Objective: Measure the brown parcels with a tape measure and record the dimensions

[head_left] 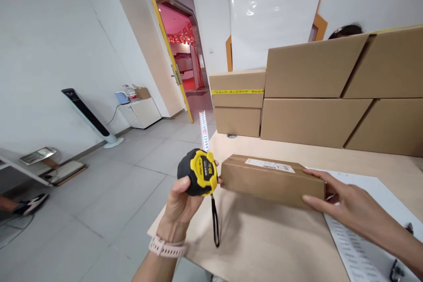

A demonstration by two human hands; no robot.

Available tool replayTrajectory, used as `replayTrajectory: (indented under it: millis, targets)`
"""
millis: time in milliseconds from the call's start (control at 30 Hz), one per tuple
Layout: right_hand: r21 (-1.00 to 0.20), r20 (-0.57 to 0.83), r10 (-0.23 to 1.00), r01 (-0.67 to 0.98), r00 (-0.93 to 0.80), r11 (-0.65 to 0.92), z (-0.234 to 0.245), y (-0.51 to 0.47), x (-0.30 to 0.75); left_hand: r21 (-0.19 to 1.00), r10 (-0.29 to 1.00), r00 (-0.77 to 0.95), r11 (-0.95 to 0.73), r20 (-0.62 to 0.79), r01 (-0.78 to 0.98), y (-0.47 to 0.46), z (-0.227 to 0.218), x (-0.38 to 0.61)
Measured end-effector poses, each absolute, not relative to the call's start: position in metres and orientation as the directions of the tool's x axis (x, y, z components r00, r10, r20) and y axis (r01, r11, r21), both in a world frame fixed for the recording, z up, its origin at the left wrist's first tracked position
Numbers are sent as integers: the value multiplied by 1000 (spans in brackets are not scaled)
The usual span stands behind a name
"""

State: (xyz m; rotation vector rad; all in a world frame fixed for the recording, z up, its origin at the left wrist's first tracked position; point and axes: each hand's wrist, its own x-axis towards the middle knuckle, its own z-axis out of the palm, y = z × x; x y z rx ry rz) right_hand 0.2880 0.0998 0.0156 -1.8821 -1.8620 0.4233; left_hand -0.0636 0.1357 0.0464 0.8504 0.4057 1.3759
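My left hand [185,200] is closed around a yellow and black tape measure [201,172]. A white length of its blade [204,132] sticks out upward, and a black wrist strap [214,224] dangles below. To the right, my right hand [337,196] grips the right end of a long brown cardboard box [271,183], thumb on the near side and fingers over the top. The box has a white shipping label [269,165] on its upper face and is held tilted above the table. Its left end is beside the tape measure, where fingertips of my left hand show.
Large cartons [317,119] are stacked along the back of the wooden table [264,242]. White printed sheets [360,233] lie under my right arm. A person's head [346,31] shows behind the cartons. At left stand a tower fan [87,114], a white cabinet [142,112] and a platform scale [66,172].
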Motion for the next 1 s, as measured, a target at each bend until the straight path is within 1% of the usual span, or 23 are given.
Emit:
replayTrajectory:
  millis: [133,233,300,367,467,533,633,700,767,833,933,1000]
  targets:
    - [-482,63,994,875,85,-45,45,134,287,745,964,153,-63,218,-664,152,56,-54]
    - [-478,57,989,873,140,-96,56,156,284,731,960,161,-60,228,-680,139,57,-50]
    - [-476,63,986,873,156,-108,58,169,284,707,939,244,2,242,-707,121,55,-49]
    - [-485,69,987,869,147,-96,56,181,288,693,890,390,126,237,-710,103,52,-46]
    - [-532,114,985,846,130,-50,49,197,297,690,772,604,328,198,-646,90,49,-36]
    - [-597,137,984,802,111,-8,44,203,301,691,688,708,435,158,-577,94,48,-28]
    - [-702,208,972,709,108,71,39,203,302,703,626,771,498,113,-508,111,47,-20]
    - [-721,277,954,681,115,128,41,198,298,715,623,774,490,113,-499,123,46,-18]
    - [-708,308,949,682,68,181,47,191,293,713,629,767,480,125,-510,132,43,-20]
    - [-679,296,955,698,-26,229,54,187,288,707,641,757,476,129,-524,136,41,-23]
    - [-593,255,952,750,-170,293,64,190,282,707,647,754,480,114,-519,136,41,-27]
    - [-539,232,944,777,-233,324,67,197,280,709,635,766,495,101,-503,134,43,-29]
